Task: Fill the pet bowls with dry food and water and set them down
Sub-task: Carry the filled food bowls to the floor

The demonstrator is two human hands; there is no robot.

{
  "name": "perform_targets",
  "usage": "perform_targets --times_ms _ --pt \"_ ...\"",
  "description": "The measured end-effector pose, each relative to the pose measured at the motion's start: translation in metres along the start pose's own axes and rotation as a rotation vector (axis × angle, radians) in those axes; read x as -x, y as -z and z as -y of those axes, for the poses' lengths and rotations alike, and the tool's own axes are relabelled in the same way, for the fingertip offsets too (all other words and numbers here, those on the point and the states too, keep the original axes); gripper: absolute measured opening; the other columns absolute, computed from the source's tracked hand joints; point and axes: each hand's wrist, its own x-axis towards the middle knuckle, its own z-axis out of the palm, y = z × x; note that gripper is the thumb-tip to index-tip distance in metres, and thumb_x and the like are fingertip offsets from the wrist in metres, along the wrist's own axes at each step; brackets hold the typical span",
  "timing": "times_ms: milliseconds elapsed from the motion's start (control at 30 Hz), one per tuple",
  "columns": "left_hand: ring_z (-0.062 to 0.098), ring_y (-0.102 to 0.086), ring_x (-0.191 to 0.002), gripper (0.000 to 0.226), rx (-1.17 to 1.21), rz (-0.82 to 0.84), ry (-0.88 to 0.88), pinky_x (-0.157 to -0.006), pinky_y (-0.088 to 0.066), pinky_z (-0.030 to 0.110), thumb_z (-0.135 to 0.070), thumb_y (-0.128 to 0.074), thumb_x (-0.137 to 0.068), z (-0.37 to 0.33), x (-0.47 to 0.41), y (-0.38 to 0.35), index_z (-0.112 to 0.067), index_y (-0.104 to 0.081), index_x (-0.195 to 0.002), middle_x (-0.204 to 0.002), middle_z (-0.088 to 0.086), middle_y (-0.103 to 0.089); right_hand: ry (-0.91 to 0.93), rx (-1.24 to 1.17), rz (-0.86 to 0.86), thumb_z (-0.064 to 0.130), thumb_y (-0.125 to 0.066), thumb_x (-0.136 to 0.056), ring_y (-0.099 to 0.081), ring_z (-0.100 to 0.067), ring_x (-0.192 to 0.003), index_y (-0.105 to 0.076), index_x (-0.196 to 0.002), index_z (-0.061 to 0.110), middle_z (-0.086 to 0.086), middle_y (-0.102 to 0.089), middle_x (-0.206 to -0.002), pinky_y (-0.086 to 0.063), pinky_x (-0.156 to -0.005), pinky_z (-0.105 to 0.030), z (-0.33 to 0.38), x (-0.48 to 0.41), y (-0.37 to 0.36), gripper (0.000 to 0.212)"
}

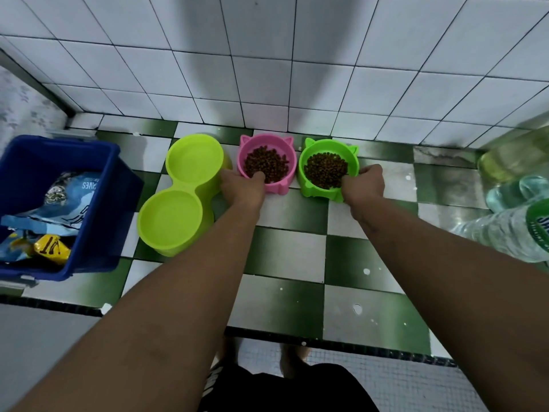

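The pink bowl (277, 145) and green bowl (341, 147), both holding kibble (266, 166), stand side by side on the checkered floor (285, 251), close to the wall (267, 84). Both arms reach straight out. The left grip (242, 187) is curled over the pink bowl's near rim, and the right grip (364, 185) is clamped on the green bowl's near-right rim. A double bowl (184, 188) sits just left, a bin (118, 203) beyond it, and bottles (511, 230) at far right.

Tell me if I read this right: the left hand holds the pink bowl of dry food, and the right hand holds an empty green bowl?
Not quite. The green bowl is not empty: the head view shows dry food in it too. The left hand does hold the pink bowl, the right hand the green one.
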Motion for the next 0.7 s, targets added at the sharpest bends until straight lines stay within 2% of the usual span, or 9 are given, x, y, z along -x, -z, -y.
perform_targets --times_ms 100,200,267,400,533,633,700 --pt "0.024 -0.062 -0.102 0.055 0.01 0.041 -0.029 -0.074 -0.053 0.029 -0.011 -0.073 -0.085 0.002 -0.002 0.002 -0.016 -0.041 -0.129 -0.118 0.005 -0.059 -0.027 -0.023 0.013 0.008 -0.061 -0.081 -0.054 -0.029 -0.095 -0.045 -0.117 0.011 -0.011 -0.053 -0.106 -0.056 -0.087 -0.047 0.002 0.002 -0.002 0.04" --pt "0.023 -0.06 -0.117 0.076 0.007 0.11 -0.076 -0.097 -0.057 0.039 -0.007 -0.071 -0.085 0.006 -0.008 0.003 -0.029 -0.036 -0.149 -0.134 0.001 -0.058 -0.034 -0.056 0.016 0.006 -0.061 -0.078 -0.058 -0.033 -0.104 -0.043 -0.117 0.014 -0.013 -0.054 -0.116 -0.057 -0.087 -0.048 0.003 0.007 -0.002 0.045" --pt "0.023 -0.059 -0.122 0.074 -0.012 0.15 -0.092 -0.103 -0.054 0.042 -0.007 -0.068 -0.089 0.006 -0.011 0.003 -0.032 -0.039 -0.152 -0.136 0.0 -0.059 -0.024 -0.082 0.026 0.006 -0.061 -0.076 -0.059 -0.033 -0.105 -0.043 -0.123 0.018 -0.013 -0.053 -0.123 -0.058 -0.086 -0.048 0.003 0.009 -0.002 0.051" --pt "0.022 -0.06 -0.122 0.056 -0.029 0.195 -0.086 -0.104 -0.053 0.045 -0.008 -0.057 -0.098 0.007 -0.016 0.002 -0.033 -0.048 -0.147 -0.133 -0.002 -0.063 -0.014 -0.108 0.065 0.006 -0.06 -0.079 -0.059 -0.031 -0.106 -0.048 -0.137 0.023 -0.012 -0.049 -0.132 -0.059 -0.087 -0.047 0.002 0.007 0.002 0.061" --pt "0.022 -0.057 -0.128 0.05 0.001 0.229 -0.09 -0.107 -0.05 0.041 -0.008 -0.049 -0.104 0.006 -0.018 0.003 -0.028 -0.046 -0.15 -0.136 -0.002 -0.061 -0.032 -0.202 0.09 -0.001 -0.057 -0.078 -0.065 -0.03 -0.102 -0.056 -0.139 0.019 -0.005 -0.062 -0.116 -0.06 -0.087 -0.048 -0.002 0.005 0.007 0.064" --pt "0.022 -0.059 -0.122 0.05 0.029 0.254 -0.057 -0.102 -0.055 0.045 -0.01 -0.048 -0.106 0.004 -0.015 0.007 -0.03 -0.044 -0.153 -0.121 -0.008 -0.056 -0.049 -0.265 0.108 -0.001 -0.058 -0.078 -0.068 -0.027 -0.098 -0.059 -0.136 0.023 0.0 -0.068 -0.107 -0.06 -0.087 -0.047 -0.005 0.004 0.01 0.063" --pt "0.022 -0.062 -0.121 0.051 0.041 0.272 -0.036 -0.098 -0.058 0.047 -0.013 -0.048 -0.107 0.004 -0.014 0.009 -0.032 -0.043 -0.154 -0.129 -0.009 -0.059 -0.044 -0.324 0.132 -0.004 -0.057 -0.082 -0.069 -0.026 -0.096 -0.062 -0.133 0.021 0.001 -0.068 -0.102 -0.06 -0.086 -0.048 -0.006 0.005 0.014 0.058"
